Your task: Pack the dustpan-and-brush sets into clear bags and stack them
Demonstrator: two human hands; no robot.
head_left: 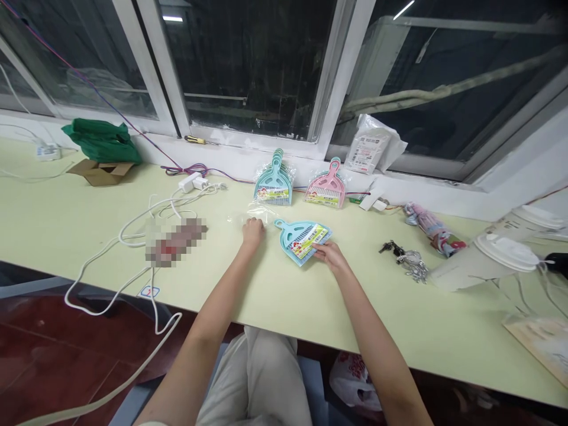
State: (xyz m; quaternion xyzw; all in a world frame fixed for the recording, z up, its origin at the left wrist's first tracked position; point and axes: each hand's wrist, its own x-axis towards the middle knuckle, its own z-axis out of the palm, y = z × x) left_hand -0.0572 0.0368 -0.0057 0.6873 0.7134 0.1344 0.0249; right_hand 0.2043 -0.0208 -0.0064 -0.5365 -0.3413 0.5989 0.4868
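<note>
My right hand (329,255) pinches blue dustpan set (290,235) | left hand (253,232) curled at clear bag (261,211), grasp unclear | between desk's (275,305) long edges

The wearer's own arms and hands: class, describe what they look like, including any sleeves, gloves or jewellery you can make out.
The left hand and right hand are ungloved, with slender fingers. Both forearms are uncovered by sleeves, and no watch or bracelet shows at either wrist. Rings cannot be made out. No markings or cables appear on them.
</note>
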